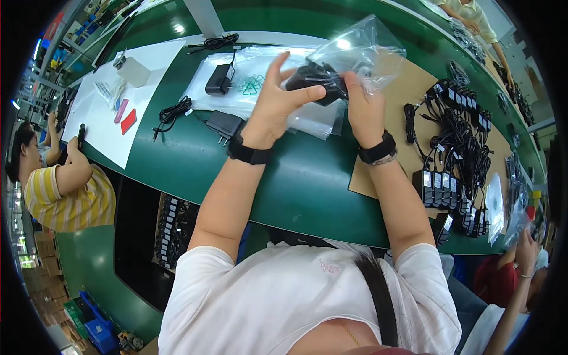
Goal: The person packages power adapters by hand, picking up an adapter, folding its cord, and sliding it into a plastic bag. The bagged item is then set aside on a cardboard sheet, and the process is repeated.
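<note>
Over the far side of the green table, my right hand (pixel 365 112) grips a clear plastic bag (pixel 374 44) with a black power adapter (pixel 318 80) and its cable in it. The bag's upper part stands out loosely above the fingers. My left hand (pixel 275 106) is beside the adapter, its thumb and fingers spread apart; the thumb lies across the adapter's near side. Below them is a stack of flat clear bags (pixel 204 80) with a green printed mark. One black adapter (pixel 219 80) lies on that stack, another adapter (pixel 225 124) on the table beside it.
Several black adapters with tangled cables (pixel 455 142) cover a brown cardboard sheet (pixel 378 171) on the right. To the left, a white sheet (pixel 142 89) bears a bottle (pixel 133 71) and a red card (pixel 128 121). Co-workers sit at the left and right; another's arms show at top right.
</note>
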Available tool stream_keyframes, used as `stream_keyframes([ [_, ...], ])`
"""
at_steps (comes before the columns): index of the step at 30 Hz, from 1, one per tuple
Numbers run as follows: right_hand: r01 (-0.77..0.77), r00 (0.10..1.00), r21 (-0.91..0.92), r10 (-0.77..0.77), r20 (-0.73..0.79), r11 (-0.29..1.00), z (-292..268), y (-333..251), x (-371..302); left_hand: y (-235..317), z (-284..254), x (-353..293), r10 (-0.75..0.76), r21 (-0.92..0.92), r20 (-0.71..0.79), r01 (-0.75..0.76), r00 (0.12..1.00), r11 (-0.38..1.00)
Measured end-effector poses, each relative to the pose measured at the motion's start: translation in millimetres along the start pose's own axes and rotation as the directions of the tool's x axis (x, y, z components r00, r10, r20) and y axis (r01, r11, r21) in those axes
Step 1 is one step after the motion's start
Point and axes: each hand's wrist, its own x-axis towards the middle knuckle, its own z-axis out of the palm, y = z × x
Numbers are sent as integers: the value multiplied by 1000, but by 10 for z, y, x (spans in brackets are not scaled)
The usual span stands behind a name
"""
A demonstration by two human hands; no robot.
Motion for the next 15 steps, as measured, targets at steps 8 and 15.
stream_keyframes([
  [8, 391, 920, -354, -358, 157, 849, 120, -79, -154, -78, -53, -12, 3, 166, -17, 0, 1000, 986],
  [15, -665, 747, 440, 536, 394, 604, 53, -146, 25, -75, 41, -23, -6, -147, -75, -5, 997, 989],
])
